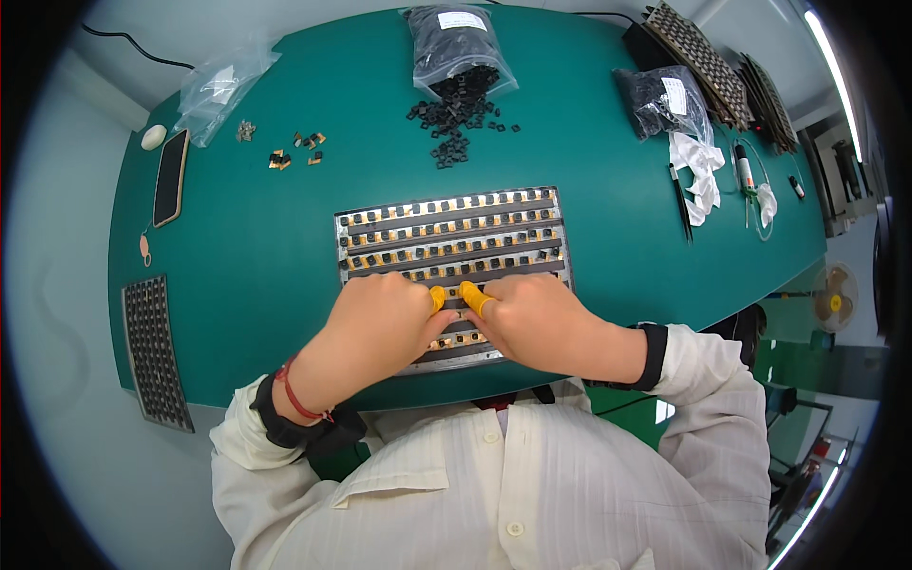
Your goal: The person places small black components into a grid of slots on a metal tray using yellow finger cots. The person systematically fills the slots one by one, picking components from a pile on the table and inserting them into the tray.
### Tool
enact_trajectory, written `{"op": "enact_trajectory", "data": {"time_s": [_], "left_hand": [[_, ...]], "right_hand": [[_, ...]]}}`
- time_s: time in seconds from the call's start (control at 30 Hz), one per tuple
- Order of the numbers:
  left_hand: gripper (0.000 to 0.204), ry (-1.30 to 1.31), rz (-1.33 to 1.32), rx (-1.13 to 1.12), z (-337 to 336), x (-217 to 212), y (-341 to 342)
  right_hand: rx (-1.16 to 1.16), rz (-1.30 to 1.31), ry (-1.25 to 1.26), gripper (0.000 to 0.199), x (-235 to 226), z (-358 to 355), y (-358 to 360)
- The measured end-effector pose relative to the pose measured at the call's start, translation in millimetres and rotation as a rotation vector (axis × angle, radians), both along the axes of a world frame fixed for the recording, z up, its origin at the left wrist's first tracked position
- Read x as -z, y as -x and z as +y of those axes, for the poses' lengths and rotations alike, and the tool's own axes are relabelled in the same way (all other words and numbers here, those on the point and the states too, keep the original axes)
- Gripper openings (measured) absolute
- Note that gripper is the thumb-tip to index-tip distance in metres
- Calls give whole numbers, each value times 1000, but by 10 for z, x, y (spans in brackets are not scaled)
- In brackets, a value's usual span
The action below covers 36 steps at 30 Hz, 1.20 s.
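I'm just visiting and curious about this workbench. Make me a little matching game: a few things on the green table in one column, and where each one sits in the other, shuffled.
Things:
1. metal tray with rows of small black parts
2. loose heap of black parts
3. dark phone
4. crumpled white cloth

Places:
A. far side of the table, spilling from an open clear bag
B. near the table's left end, beside a white oval thing
C. middle of the table, under both hands
D. right part of the table, by a black pen

Pairs: 1-C, 2-A, 3-B, 4-D
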<state>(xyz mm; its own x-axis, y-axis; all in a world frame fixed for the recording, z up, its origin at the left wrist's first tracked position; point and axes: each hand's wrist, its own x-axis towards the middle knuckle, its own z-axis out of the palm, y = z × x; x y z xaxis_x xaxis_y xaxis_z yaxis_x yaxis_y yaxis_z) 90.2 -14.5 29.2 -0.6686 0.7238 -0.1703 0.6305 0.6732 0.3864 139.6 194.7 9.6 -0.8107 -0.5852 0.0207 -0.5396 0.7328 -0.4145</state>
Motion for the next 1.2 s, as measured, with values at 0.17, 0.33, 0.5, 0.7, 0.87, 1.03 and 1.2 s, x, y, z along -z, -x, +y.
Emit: {"op": "enact_trajectory", "data": {"time_s": [0.17,0.33,0.5,0.7,0.87,1.03,1.2], "left_hand": [[30,-247,-97,-178,57,-62,472],[24,-280,-20,-387,156,172,1018],[22,-389,18,-356,367,426,1174],[22,-260,93,-316,387,366,1065],[22,-165,292,-287,322,289,990],[20,-235,349,-343,205,391,1048],[22,-345,121,-374,129,380,1047]], "right_hand": [[12,-199,-140,4,-129,-29,-30],[-38,-147,-125,11,-142,-11,-2],[-12,-150,-84,23,-122,3,14],[120,-264,-4,27,-169,73,114],[92,-308,-53,22,-221,74,195],[24,-350,-126,23,-224,-8,203],[60,-420,-64,26,-331,77,284]]}}
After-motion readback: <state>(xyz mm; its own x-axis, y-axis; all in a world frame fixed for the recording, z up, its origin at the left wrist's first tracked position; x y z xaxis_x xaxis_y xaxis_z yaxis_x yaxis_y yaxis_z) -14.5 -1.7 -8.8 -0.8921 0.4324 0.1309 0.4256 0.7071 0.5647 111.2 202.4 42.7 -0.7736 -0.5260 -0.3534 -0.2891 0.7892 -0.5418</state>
